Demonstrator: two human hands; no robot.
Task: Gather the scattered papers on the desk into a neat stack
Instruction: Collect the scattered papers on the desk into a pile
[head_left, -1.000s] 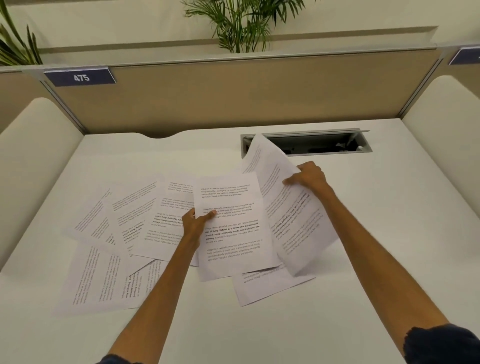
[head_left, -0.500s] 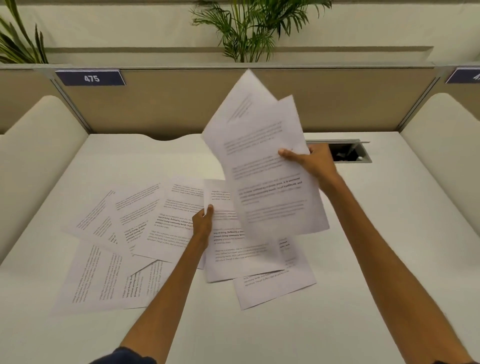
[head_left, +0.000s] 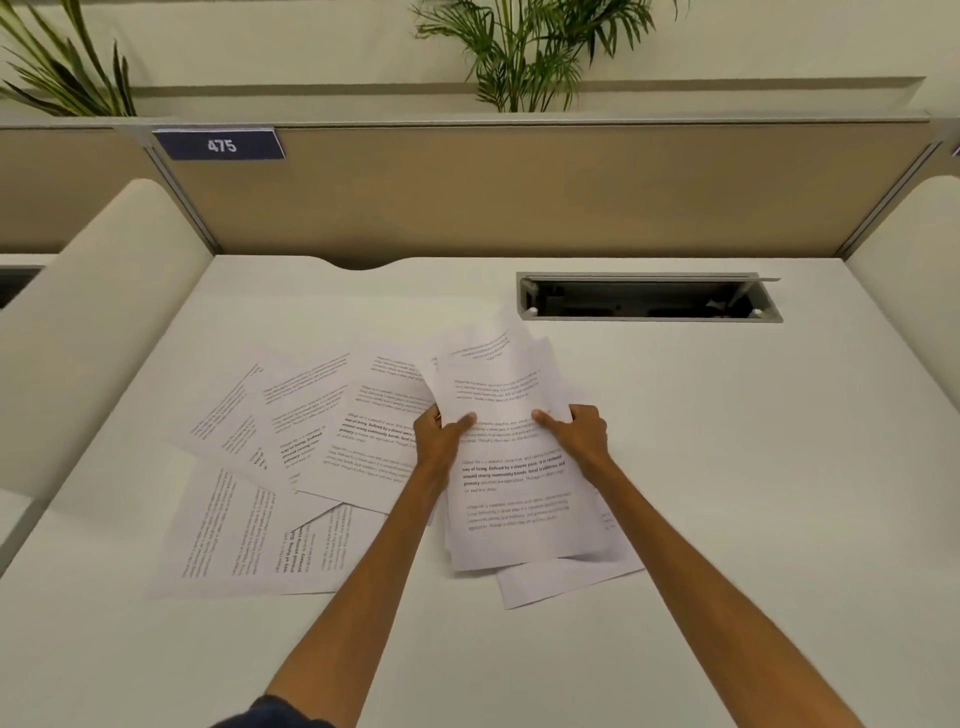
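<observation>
Presently a small bundle of papers (head_left: 511, 457) is pinched at its side edges by both hands, the left hand (head_left: 441, 436) and the right hand (head_left: 579, 434) each with a thumb on top, probably so the sheets can be squared. It lies over the middle of the surface (head_left: 753, 467). Loose sheets (head_left: 291, 457) are left fanned toward the left edge, ungathered.

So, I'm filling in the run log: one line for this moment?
both hands: left hand, right hand grip partial stack | loose sheets left on desk | stacking unfinished
</observation>
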